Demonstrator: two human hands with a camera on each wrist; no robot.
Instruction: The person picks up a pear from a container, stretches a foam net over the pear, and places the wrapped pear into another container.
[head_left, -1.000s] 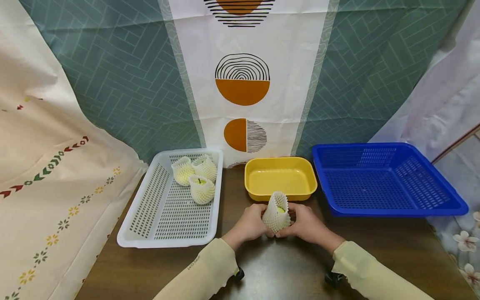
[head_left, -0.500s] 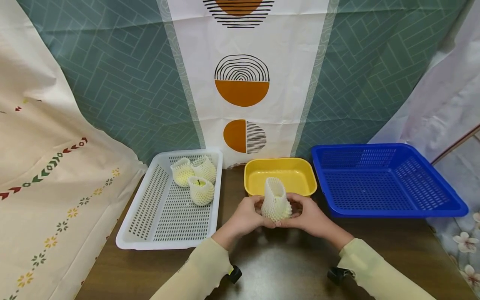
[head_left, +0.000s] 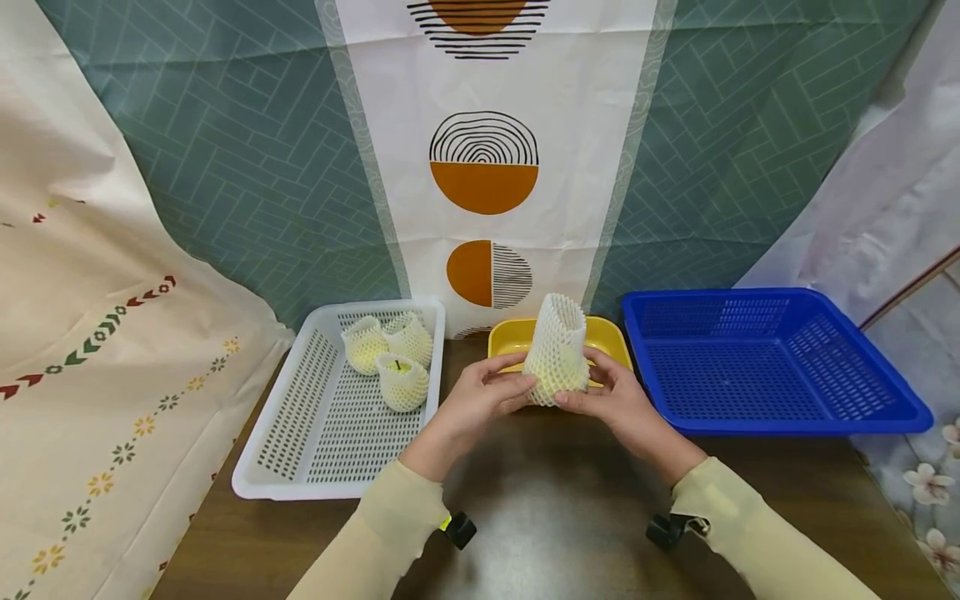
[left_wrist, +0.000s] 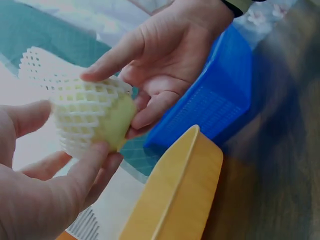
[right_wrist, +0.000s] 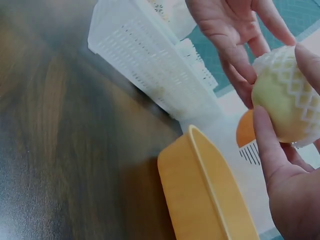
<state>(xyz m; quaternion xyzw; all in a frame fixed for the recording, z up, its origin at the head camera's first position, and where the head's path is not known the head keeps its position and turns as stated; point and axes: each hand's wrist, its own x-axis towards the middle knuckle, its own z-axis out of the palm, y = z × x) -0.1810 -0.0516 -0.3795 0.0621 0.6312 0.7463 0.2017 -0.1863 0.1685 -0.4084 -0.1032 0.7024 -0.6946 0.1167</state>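
A round, pale yellow-green fruit [right_wrist: 277,102] sits in a white foam net sleeve [head_left: 558,342], whose loose upper end stands up past it. My left hand [head_left: 480,392] holds it from the left, with thumb and fingers on the net and the fruit's bare underside. From the other side my right hand [head_left: 618,400] grips it too, thumb in front and fingers partly hidden behind. In the left wrist view the fruit's lower end shows bare below the net. Both hands are raised over the near edge of a yellow tub [head_left: 510,335], partly covering it.
A white perforated basket [head_left: 273,417] at the left holds several fruits in foam nets [head_left: 403,385], one with its stem showing. On the right stands a blue perforated basket [head_left: 757,367]. All rest on a dark wooden table [head_left: 555,533], with patterned curtains [head_left: 247,150] behind.
Both hands have lifted the netted fruit up and away from me, from in front of the yellow tub to over it. The net's loose end now stands taller above the fruit.
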